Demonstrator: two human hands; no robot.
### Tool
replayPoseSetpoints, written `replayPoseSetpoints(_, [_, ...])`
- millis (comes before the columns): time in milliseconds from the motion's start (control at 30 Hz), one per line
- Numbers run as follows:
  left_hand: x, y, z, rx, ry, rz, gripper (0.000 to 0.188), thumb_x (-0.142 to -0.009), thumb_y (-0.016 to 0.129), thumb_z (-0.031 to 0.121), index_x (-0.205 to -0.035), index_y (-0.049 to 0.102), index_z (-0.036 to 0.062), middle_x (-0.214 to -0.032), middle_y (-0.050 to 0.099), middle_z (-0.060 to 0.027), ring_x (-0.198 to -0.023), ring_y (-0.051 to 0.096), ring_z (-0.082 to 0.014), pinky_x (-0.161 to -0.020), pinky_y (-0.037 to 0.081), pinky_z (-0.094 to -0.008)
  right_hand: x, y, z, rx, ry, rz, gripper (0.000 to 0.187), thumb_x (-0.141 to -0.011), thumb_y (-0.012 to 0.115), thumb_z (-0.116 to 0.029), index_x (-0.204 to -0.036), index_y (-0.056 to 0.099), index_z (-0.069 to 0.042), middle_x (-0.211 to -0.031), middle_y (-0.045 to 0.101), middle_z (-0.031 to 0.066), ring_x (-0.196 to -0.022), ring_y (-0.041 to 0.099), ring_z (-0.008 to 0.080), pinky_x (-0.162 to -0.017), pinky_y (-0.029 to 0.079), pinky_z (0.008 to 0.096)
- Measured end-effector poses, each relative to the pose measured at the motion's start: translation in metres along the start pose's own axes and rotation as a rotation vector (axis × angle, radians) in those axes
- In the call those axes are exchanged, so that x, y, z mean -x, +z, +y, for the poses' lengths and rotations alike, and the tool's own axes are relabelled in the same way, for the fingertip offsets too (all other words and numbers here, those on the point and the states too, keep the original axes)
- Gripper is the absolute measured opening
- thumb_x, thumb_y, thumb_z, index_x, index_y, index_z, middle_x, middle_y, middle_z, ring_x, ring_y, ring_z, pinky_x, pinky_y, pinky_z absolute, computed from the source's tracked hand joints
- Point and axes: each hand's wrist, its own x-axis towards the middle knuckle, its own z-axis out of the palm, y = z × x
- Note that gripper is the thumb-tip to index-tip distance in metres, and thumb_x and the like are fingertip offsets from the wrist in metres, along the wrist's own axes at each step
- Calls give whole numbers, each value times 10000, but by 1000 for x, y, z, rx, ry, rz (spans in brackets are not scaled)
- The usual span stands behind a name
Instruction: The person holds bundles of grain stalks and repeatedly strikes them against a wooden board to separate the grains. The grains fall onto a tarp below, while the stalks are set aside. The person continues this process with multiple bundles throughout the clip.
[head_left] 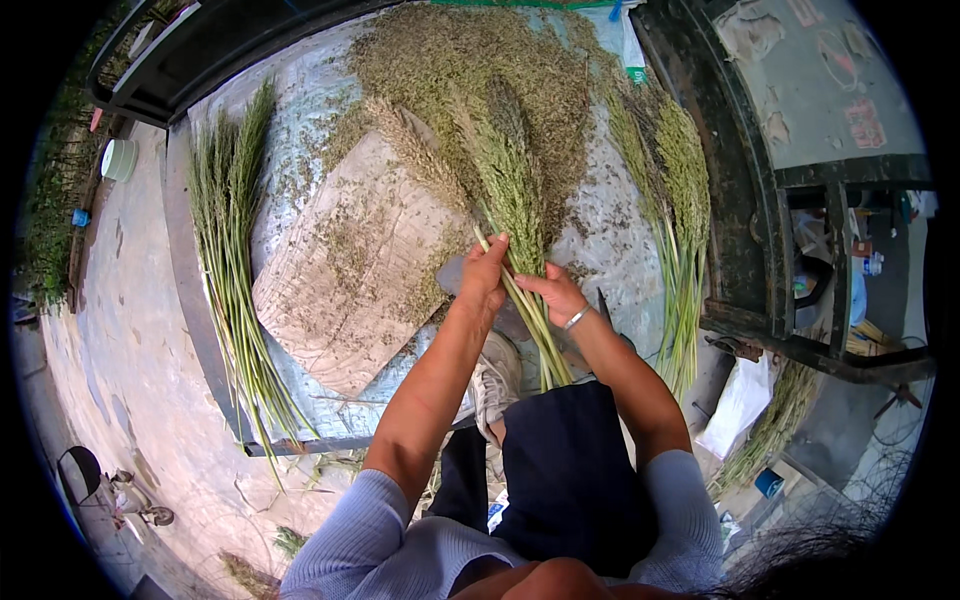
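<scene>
In front of my knees I hold a bundle of broomcorn stalks, its green and tan seed heads pointing away and the stems slanting down to my lap. My left hand is closed round a few stems on the bundle's left side, thumb on top. My right hand, with a silver bracelet at its wrist, grips the bundle from the right, thumb across the stems; its other fingers are mostly hidden. Past the seed heads spreads a thick layer of loose seeds. Partly behind my left hand is a grey flat piece I cannot make out.
More green stalks lie left and right on the silvery sheet. A seed-strewn tan board lies left of centre. A dark metal frame borders the right side. My shoe rests on the sheet.
</scene>
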Motion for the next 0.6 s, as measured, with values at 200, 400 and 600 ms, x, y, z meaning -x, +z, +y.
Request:
replayPoseSetpoints(200, [12,1,7,120,-108,-64,175,-918,537,233,-966,559,67,-818,560,-39,-701,553,-178,-609,500,-350,7,3,-1,-38,-8,147,146,-868,599,-140,-977,610,-44,-836,627,14,-690,589,98,-624,491,249])
replayPoseSetpoints(400, [19,3,7,73,-85,-16,151,-934,506,219,-907,524,71,-851,569,-73,-742,582,-200,-617,519,-341,8,-15,-2,72,-9,122,97,-835,575,-91,-910,594,-33,-746,611,41,-613,572,114,-496,447,247])
replayPoseSetpoints(600, [42,14,-5,-20,-54,-78,109,-914,542,160,-911,544,51,-819,610,-71,-714,623,-188,-597,549,-313,4,-7,-44,184,-45,58,152,-819,632,-116,-927,593,-17,-794,649,51,-596,574,96,-455,412,225])
